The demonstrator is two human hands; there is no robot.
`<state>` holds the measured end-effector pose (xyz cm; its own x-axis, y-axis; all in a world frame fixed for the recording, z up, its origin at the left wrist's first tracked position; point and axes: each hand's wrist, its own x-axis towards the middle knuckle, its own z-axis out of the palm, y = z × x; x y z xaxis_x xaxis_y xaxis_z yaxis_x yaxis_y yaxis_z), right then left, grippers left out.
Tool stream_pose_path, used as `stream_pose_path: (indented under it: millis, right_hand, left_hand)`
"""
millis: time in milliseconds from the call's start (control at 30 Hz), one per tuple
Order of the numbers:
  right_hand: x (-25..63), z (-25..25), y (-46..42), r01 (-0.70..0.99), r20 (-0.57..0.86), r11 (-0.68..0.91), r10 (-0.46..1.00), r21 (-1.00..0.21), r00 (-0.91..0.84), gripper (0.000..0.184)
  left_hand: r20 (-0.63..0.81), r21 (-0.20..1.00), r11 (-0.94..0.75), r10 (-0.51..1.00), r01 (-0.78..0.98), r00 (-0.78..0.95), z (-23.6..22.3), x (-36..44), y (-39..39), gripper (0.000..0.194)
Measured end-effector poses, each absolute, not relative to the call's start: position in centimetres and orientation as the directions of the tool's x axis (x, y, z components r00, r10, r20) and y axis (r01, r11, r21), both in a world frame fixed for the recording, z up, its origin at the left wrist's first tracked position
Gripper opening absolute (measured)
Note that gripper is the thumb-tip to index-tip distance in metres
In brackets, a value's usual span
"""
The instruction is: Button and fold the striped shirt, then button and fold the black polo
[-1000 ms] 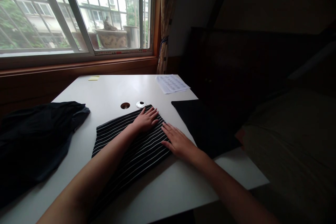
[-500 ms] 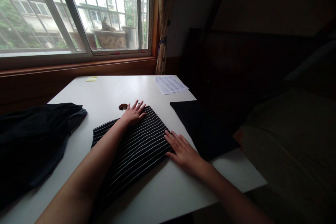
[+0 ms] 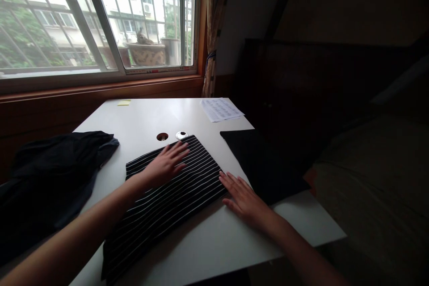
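A black cloth with thin white stripes [image 3: 181,196] lies folded and spread flat in the middle of the white table [image 3: 214,250]. Over its upper part is my left hand [image 3: 166,164], fingers spread, holding nothing; whether it touches the fabric I cannot tell. My right hand [image 3: 243,199] rests at the cloth's right edge, fingers stretched out, the fingertips on the striped fabric. To the right lies a flat dark folded cloth [image 3: 264,165]. A crumpled dark garment [image 3: 56,174] covers the table's left side.
Printed sheets [image 3: 221,110] lie at the far right corner, and a yellow sticky note [image 3: 124,103] at the far left. A round hole [image 3: 162,136] and a silvery disc [image 3: 182,135] are behind the striped cloth. A barred window [image 3: 110,18] stands beyond the table.
My left hand has drawn back from the striped cloth's far edge toward me, uncovering the silvery disc. My right hand stays at the right edge. The view has shifted slightly.
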<state>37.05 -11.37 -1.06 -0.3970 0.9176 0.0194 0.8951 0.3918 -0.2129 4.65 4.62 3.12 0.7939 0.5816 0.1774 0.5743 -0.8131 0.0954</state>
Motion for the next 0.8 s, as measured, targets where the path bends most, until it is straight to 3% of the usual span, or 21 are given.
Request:
stream_pose_path:
  millis: [67, 167, 400, 800]
  right_hand:
    - [36.9, -1.1, -11.4, 0.894, 0.039, 0.395, 0.917, -0.212, -0.396, 0.067]
    - [36.9, -1.2, -11.5, 0.889, 0.067, 0.404, 0.914, -0.215, -0.399, 0.067]
    - [37.0, -0.7, -11.5, 0.892, 0.018, 0.392, 0.917, -0.224, -0.398, 0.067]
    - [37.0, -0.5, -11.2, 0.886, 0.020, 0.390, 0.917, -0.251, -0.398, 0.068]
  left_hand:
    - [0.087, 0.147, -0.900, 0.426, 0.411, 0.901, 3.3, 5.9, 0.4, 0.061]
    - [0.028, 0.241, -0.924, 0.314, 0.298, 0.949, 2.7, 6.4, -3.9, 0.069]
    - [0.001, 0.290, -0.900, 0.341, 0.326, 0.940, 1.4, 4.2, -6.1, 0.076]
    - [0.032, 0.145, -0.869, 0.481, 0.472, 0.876, 0.5, -1.8, -10.9, 0.078]
